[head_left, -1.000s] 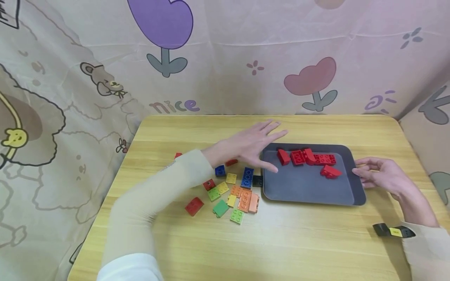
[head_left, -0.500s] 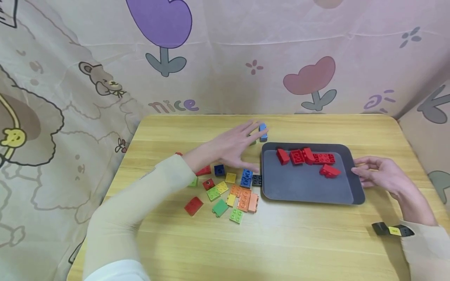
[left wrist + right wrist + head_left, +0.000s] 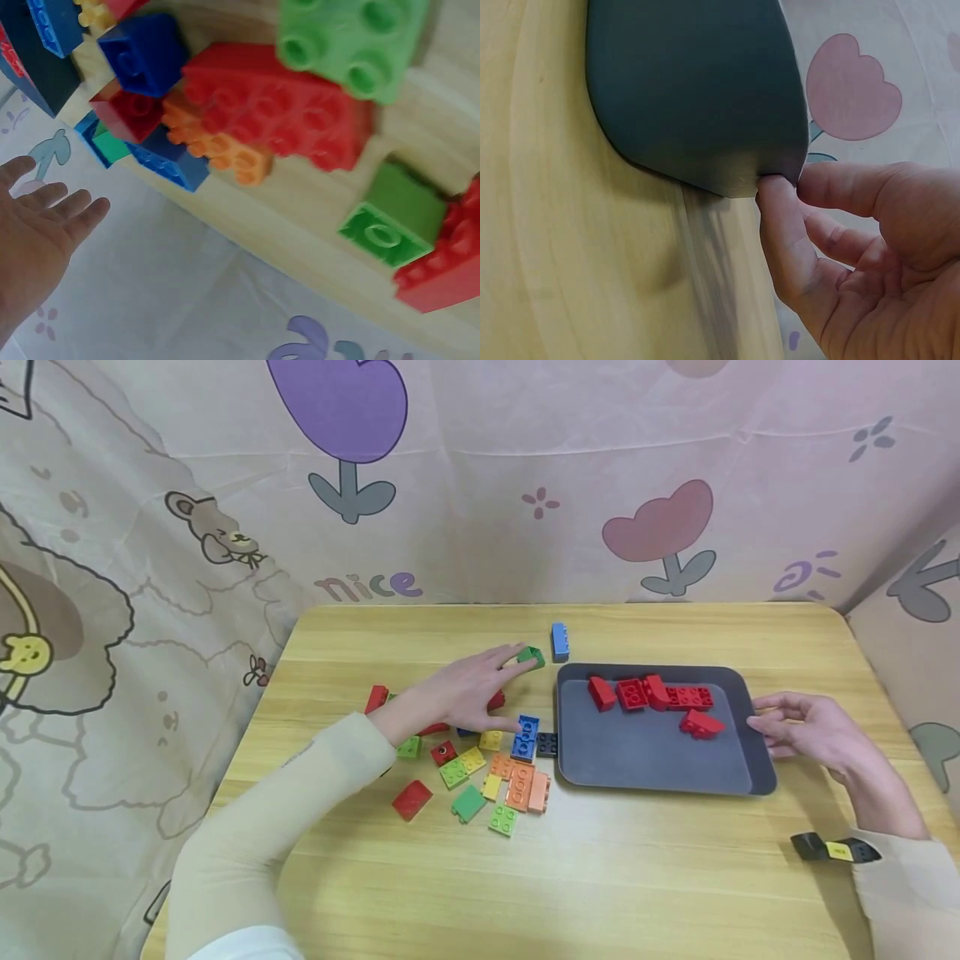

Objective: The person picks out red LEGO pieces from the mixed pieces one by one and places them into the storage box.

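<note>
One dark-grey, shallow rectangular tray (image 3: 652, 768) on the bench (image 3: 637, 877), red plastic bricks (image 3: 690, 698) inside: I judge it light, stiff; right hand (image 3: 810, 733) pinches its right rim, a sound hold. Loose multicoloured studded plastic bricks (image 3: 520, 787), left of it: likely hard, light, best taken by opposite sides; left hand (image 3: 467, 689) spread above, holding nothing.

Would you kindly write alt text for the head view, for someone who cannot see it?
A left hand hovers over loose coloured bricks on a wooden table, while the right hand pinches the right edge of a dark tray holding red bricks.
</note>
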`<state>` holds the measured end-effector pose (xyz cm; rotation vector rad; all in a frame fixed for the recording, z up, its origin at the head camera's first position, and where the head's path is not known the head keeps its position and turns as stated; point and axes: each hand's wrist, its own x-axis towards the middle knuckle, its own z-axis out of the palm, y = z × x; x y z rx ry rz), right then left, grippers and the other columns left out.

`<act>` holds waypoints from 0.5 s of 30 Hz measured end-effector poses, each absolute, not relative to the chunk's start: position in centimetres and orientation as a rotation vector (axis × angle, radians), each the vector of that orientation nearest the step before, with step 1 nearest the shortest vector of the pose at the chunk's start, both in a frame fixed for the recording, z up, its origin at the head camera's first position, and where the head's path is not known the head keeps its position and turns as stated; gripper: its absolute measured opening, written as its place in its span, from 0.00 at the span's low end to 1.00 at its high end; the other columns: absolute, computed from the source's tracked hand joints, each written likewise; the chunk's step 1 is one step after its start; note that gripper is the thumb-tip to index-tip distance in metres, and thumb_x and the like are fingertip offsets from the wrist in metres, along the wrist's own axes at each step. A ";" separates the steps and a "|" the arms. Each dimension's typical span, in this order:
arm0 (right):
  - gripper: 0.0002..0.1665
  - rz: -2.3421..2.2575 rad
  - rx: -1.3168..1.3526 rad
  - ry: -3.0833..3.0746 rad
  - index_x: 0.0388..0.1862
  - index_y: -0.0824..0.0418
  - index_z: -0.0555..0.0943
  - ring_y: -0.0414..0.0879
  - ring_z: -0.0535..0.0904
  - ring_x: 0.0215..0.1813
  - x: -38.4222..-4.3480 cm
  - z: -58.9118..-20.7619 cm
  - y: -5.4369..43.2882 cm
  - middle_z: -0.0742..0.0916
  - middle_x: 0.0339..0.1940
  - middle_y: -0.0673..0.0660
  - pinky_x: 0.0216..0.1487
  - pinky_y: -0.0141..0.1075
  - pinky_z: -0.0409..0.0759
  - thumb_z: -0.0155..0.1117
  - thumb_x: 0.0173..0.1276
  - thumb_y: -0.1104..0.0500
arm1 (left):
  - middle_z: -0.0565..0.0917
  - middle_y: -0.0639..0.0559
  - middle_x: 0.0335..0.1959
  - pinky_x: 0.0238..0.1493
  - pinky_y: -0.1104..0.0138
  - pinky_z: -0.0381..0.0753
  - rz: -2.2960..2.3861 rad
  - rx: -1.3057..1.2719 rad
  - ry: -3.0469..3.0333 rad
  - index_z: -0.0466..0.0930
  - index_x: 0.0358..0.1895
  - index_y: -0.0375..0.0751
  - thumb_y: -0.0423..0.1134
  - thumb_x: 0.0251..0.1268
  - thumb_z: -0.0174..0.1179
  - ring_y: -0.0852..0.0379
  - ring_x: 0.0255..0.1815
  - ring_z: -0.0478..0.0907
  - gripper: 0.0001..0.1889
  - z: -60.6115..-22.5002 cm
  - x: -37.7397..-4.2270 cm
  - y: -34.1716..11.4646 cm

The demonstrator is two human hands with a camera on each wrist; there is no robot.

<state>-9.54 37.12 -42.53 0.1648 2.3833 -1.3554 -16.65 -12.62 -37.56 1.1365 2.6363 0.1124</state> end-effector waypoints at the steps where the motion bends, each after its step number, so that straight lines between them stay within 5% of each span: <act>1: 0.26 -1.356 0.165 2.384 0.69 0.79 0.69 0.39 0.85 0.34 -9.6 -42.5 37.1 0.86 0.35 0.40 0.38 0.36 0.91 0.63 0.81 0.64 | 0.49 0.42 0.91 0.83 0.42 0.65 0.116 1.120 2.640 0.52 0.89 0.51 0.71 0.66 0.67 0.39 0.89 0.55 0.55 -37.7 -16.6 -12.8; 15: 0.27 -1.356 0.150 2.390 0.69 0.80 0.69 0.39 0.86 0.34 -9.5 -42.6 37.2 0.86 0.36 0.42 0.38 0.36 0.91 0.63 0.81 0.64 | 0.71 0.41 0.80 0.78 0.50 0.76 0.159 1.096 2.702 0.73 0.79 0.45 0.52 0.75 0.68 0.43 0.80 0.71 0.34 -39.5 -16.1 -14.7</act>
